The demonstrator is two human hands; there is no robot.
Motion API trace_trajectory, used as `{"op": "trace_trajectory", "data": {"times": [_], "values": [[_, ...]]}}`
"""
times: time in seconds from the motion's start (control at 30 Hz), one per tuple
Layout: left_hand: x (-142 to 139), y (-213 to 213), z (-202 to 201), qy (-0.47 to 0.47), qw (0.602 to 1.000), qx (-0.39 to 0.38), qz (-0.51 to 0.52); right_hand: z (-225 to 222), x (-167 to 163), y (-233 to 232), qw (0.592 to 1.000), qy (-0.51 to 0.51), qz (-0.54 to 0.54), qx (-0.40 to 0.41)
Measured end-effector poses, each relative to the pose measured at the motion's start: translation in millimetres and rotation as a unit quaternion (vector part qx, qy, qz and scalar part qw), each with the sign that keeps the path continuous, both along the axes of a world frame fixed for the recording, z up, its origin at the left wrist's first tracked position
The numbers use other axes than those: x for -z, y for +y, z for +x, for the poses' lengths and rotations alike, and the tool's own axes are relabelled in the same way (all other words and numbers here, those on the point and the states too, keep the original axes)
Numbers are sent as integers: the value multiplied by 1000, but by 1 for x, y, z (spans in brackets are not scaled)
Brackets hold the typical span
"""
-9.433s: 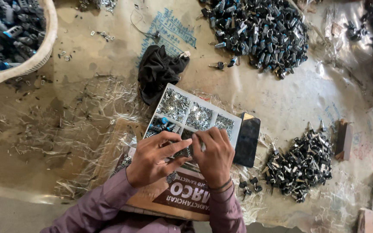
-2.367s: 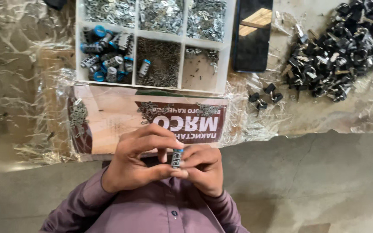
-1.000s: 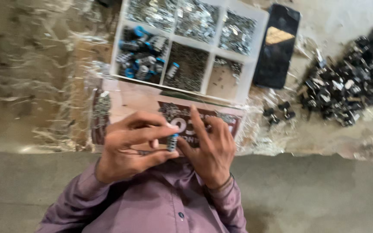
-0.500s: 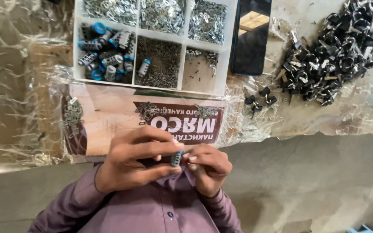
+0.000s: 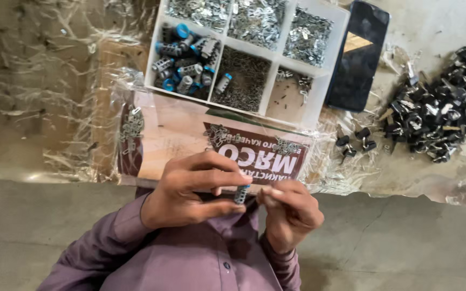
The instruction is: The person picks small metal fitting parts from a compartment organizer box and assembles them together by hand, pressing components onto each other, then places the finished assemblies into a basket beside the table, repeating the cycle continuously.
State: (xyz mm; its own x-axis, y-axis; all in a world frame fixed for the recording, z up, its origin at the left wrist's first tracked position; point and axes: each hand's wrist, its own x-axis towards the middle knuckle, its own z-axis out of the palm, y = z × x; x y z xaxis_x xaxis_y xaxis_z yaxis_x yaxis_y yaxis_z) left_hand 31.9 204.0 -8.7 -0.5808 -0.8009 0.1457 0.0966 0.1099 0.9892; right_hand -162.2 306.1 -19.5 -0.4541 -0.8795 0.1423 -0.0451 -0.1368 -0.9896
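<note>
left hand (image 5: 190,191) pinching small cylinder (image 5: 241,194) | right hand (image 5: 289,213) pinched beside it, perhaps touching

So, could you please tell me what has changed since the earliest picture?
Both hands left the compartment tray and drew back to the chest. The left hand now pinches a small metal cylinder; the right hand works beside it. Tray, phone and black parts pile unchanged.

White compartment tray (image 5: 319,102) upper centre, holding blue-capped cylinders (image 5: 187,46) and metal bits; black phone (image 5: 358,56) beside it; black parts pile (image 5: 443,118) right edge.
</note>
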Motion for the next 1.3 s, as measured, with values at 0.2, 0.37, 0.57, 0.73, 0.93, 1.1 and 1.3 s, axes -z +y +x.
{"op": "trace_trajectory", "data": {"times": [0.2,0.37,0.57,0.73,0.93,1.1,1.3], "values": [[-1,0,1,-14,998,-7,-61,10,-10,-1,997,53,-12,-52],[1,1,1,-17,997,-11,-70,11,-12,-2,995,52,54,-71],[6,0,-3,-35,994,-24,-102,2,-3,-3,992,36,76,-93],[7,-3,-2,-12,994,-2,-105,-13,3,-10,962,-193,134,-138],[-1,-7,5,-45,998,-32,-36,-3,-5,-20,917,345,200,-19],[-2,-11,1,-58,996,-43,-57,-4,-11,-27,835,504,216,-50],[-5,-10,-8,-54,997,-29,-40,-31,1,-11,841,508,65,-173]]}}
